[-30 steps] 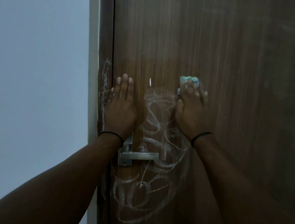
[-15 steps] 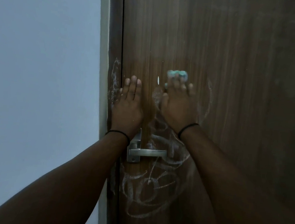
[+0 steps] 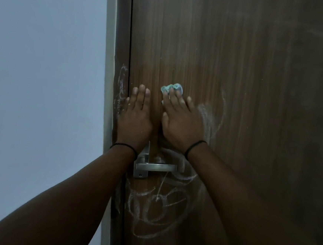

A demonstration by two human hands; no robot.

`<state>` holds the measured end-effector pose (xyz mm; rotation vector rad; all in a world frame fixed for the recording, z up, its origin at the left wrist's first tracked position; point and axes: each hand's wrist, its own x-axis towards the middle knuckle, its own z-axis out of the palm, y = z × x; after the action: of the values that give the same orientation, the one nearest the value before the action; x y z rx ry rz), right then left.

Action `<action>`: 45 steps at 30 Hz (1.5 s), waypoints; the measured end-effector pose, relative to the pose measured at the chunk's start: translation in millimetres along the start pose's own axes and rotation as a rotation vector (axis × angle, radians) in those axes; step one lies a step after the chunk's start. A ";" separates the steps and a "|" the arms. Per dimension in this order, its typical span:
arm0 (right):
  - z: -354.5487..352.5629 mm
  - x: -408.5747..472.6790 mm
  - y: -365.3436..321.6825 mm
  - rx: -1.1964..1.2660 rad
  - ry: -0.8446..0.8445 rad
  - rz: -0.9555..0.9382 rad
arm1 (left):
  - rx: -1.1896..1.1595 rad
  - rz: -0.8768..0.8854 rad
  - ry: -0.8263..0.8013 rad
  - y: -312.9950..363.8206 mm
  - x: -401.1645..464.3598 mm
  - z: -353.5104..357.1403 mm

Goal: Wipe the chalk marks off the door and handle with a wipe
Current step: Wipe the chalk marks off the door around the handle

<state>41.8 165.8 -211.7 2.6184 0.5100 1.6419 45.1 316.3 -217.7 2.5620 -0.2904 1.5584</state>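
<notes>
A dark brown wooden door (image 3: 236, 89) fills the view, with a metal lever handle (image 3: 156, 167) low at its left edge. My left hand (image 3: 135, 118) lies flat against the door above the handle, fingers straight. Beside it, my right hand (image 3: 180, 122) presses a crumpled teal and white wipe (image 3: 172, 88) against the door with straight fingers; only the wipe's top shows past the fingertips. White chalk loops (image 3: 156, 205) cover the door below the handle. Fainter chalk smears (image 3: 213, 116) lie right of my right hand.
The brown door frame (image 3: 122, 42) on the left carries chalk scribbles (image 3: 121, 88) level with my left hand. A pale wall (image 3: 44, 74) lies left of the frame.
My right hand has slid the wipe leftward across the door, close to my left hand. The chalk above the handle has thinned. My left hand stays put.
</notes>
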 end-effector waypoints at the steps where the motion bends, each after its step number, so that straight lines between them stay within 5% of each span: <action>1: -1.0 -8.5 12.3 -0.010 -0.010 -0.002 | 0.009 0.006 -0.001 0.8 -0.4 -0.1; 6: -7.5 -5.7 42.3 -0.009 0.048 0.242 | -0.010 -0.021 -0.010 17.6 -6.4 -1.8; 11: -1.7 -21.4 29.1 0.014 -0.023 0.086 | -0.007 -0.057 -0.022 18.8 -8.0 -1.2; 16: -10.9 -20.4 67.7 0.021 0.055 0.305 | 0.022 -0.005 -0.047 13.6 -10.5 -4.0; 22: -4.2 -37.4 61.7 0.013 -0.009 0.167 | 0.031 -0.050 -0.019 16.1 -9.5 4.9; 28: -7.5 -10.6 73.6 0.065 0.099 0.357 | 0.056 -0.050 -0.004 18.0 -10.5 9.2; 33: -3.3 -39.1 66.9 0.055 0.005 0.195 | 0.047 -0.058 -0.016 18.1 -10.0 6.8; 38: -19.4 -11.5 89.4 0.082 0.095 0.417 | 0.037 -0.060 -0.006 18.9 -11.3 5.1; 45: -2.6 -48.2 45.9 0.061 -0.013 0.154 | 0.026 -0.034 -0.024 14.6 -14.6 4.6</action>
<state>32.7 108.6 -244.5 2.7750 0.3716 1.6739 39.1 302.5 -232.6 2.5932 -0.2300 1.5306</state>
